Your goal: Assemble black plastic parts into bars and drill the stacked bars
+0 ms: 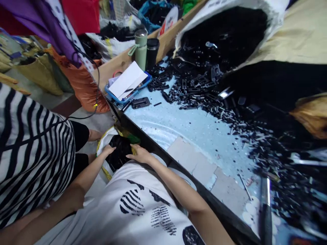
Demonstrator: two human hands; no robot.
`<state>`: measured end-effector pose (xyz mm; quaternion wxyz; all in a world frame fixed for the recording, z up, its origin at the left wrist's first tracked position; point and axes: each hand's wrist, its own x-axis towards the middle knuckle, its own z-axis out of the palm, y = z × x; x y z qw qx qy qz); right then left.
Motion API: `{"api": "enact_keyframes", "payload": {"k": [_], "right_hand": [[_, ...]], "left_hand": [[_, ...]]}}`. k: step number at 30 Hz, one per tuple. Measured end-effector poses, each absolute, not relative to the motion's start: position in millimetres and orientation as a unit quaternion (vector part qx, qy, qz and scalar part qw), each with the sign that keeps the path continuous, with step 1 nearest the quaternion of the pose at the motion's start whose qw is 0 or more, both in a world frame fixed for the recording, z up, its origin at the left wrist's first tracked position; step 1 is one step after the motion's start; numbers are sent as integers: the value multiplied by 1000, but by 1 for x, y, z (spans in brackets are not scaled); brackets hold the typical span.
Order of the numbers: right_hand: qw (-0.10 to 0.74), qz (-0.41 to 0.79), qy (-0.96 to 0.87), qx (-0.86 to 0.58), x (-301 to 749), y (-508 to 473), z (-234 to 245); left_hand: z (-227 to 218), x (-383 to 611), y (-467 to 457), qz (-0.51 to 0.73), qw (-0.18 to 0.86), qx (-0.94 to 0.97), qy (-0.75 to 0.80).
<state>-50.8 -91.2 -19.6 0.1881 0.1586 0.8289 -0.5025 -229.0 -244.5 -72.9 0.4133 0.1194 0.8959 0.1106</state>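
Note:
Low between my body and the workbench stands a woven sack (102,147), white with yellow edges and full of black pieces (119,149). My left hand (109,150) is at the sack's left rim, its thumb over the black contents and its other fingers mostly hidden. On the opposite side, my right hand (139,154) grips the rim, with a yellow bit of the sack showing between thumb and fingers. Both hands appear closed on the sack's edge.
The blue workbench (163,119) holds heaps of small black parts (189,90), a hammer (266,211), a blue tray (120,99) with papers, a green bottle (141,49) and a black cup (152,51). A person in a striped shirt (38,143) stands close at left.

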Motion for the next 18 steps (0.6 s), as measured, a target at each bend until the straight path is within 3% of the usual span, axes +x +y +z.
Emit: {"api": "enact_keyframes", "payload": {"k": [4, 7, 12, 15, 18], "right_hand": [[143, -595, 787, 80, 54, -67, 24], [119, -591, 778, 176, 131, -69, 37], [64, -419, 786, 449, 189, -86, 15], [69, -315, 838, 441, 170, -90, -1], [131, -240, 879, 391, 136, -90, -14]], "left_hand": [[-84, -220, -199, -9, 392, 258, 883], [-74, -200, -156, -43, 382, 379, 842], [-30, -154, -113, -67, 363, 577, 728], [3, -130, -106, -28, 377, 669, 640], [43, -116, -98, 130, 349, 669, 643]]}}
